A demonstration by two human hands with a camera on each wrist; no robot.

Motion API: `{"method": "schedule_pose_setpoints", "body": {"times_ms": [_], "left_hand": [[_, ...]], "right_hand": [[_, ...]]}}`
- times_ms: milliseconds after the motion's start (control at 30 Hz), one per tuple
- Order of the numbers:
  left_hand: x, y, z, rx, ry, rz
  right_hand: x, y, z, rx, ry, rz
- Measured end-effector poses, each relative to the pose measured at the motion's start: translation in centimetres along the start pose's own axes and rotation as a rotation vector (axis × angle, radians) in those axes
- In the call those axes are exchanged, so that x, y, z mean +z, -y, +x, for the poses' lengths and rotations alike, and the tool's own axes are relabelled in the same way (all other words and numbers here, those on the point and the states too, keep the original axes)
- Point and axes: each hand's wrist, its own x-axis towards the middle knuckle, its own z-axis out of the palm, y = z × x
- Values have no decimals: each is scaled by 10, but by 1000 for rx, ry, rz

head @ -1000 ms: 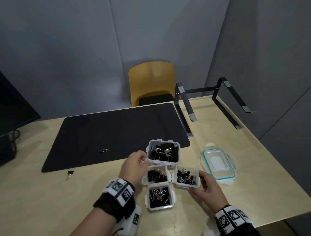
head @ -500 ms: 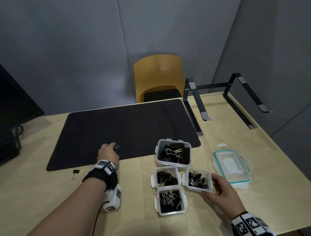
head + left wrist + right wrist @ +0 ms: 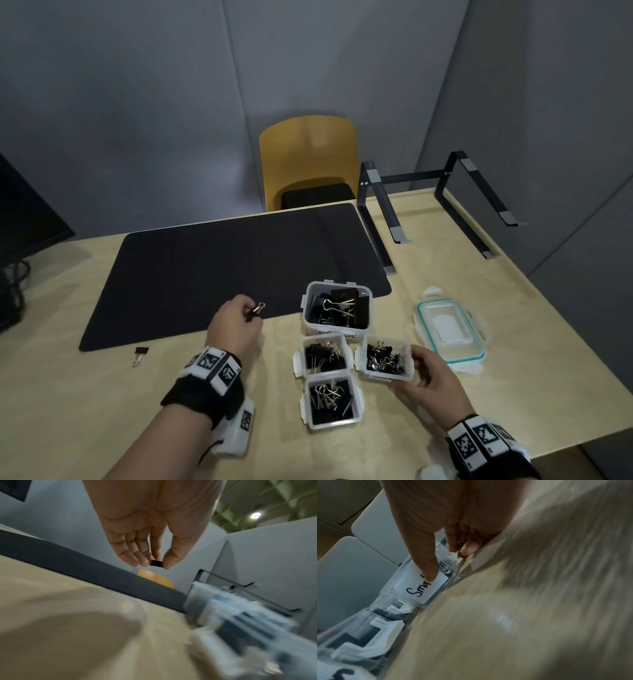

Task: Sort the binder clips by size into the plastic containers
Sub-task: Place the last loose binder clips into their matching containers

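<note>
Left hand point(image 3: 236, 323): raised over the near edge of the black mat point(image 3: 233, 267), pinching a small binder clip point(image 3: 257, 309) between thumb and fingertips.
Right hand point(image 3: 431, 380): gripping the labelled small tub point(image 3: 385, 375) on the desk point(image 3: 513, 359), thumb on its label.
Other tubs: three, filled with clips, just beside it.
Loose clip point(image 3: 139, 353): on desk, left of the mat's near corner.
Lid point(image 3: 450, 329): right of tubs.

Grey walls point(image 3: 171, 102) — yellow chair point(image 3: 308, 161), pale table point(image 3: 531, 325)
</note>
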Motion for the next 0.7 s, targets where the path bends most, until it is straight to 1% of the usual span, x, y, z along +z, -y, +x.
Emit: {"method": "schedule_pose_setpoints", "body": {"times_ms": [100, 200, 333, 400, 567, 700], "left_hand": [[1, -34, -37, 91, 31, -110], [8, -70, -73, 199, 124, -164], [36, -97, -99, 333, 303, -77], [49, -104, -101, 362, 346, -38], [68, -112, -96, 401, 371, 6], [59, -99, -94, 416, 324, -21]], "right_hand": [[-1, -1, 0, 12, 7, -27], [-1, -3, 1, 19, 7, -8], [2, -5, 2, 5, -10, 16], [2, -5, 3, -4, -22, 19], [2, -8, 4, 3, -27, -2], [3, -8, 5, 18, -30, -24]]}}
